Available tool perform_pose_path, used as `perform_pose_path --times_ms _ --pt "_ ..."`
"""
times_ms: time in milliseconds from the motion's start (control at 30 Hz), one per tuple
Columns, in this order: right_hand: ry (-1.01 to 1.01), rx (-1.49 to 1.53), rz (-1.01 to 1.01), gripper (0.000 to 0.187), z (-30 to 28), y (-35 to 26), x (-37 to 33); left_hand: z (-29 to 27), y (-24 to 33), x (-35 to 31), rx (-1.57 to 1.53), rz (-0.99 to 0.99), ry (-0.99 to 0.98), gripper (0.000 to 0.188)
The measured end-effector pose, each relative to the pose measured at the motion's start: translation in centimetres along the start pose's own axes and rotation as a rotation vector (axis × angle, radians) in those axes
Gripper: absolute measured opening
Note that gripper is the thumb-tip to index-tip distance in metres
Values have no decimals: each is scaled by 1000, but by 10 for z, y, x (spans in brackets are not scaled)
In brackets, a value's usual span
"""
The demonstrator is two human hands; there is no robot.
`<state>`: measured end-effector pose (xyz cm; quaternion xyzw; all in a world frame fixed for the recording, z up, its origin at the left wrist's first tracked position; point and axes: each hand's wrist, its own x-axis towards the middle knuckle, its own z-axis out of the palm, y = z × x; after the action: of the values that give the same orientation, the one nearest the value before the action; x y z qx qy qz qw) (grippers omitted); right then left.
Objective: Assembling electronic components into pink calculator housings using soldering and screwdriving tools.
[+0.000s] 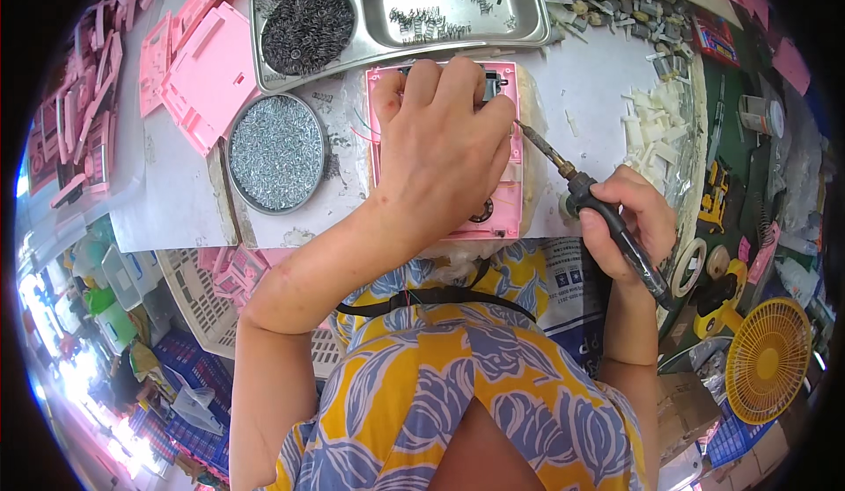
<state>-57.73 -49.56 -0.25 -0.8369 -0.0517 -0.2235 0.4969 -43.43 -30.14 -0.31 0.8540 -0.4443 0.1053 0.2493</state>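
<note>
Both hands busy: my left hand [440, 143] presses the pink casing [509, 200] flat, right hand [635, 218] grips the soldering iron [607, 218].

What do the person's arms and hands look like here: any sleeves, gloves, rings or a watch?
Both forearms are bare, with no sleeves reaching them. The left hand and right hand wear no gloves, and no ring, watch or bracelet shows. The garment below is yellow with blue-grey and white leaf shapes, crossed by a black strap with a thin red cable.
</note>
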Motion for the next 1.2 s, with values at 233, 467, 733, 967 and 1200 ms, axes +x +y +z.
perform_pose_path --times_ms 233,467,733,967,1200 --pt "-29 -10 -13 26 2 3 0 -3 2 3 7 -4 -42 10" --pt "21 16 -21 26 4 5 -4 -3 4 2 40 -8 -46 10" --pt "80 36 73 27 -11 -3 -13 -2 5 2 69 -19 -51 9" --pt "74 24 74 27 -16 -5 -12 -3 5 4 89 7 -68 10" --pt "74 -19 67 27 -24 -6 -10 -16 6 2 61 13 -144 23"
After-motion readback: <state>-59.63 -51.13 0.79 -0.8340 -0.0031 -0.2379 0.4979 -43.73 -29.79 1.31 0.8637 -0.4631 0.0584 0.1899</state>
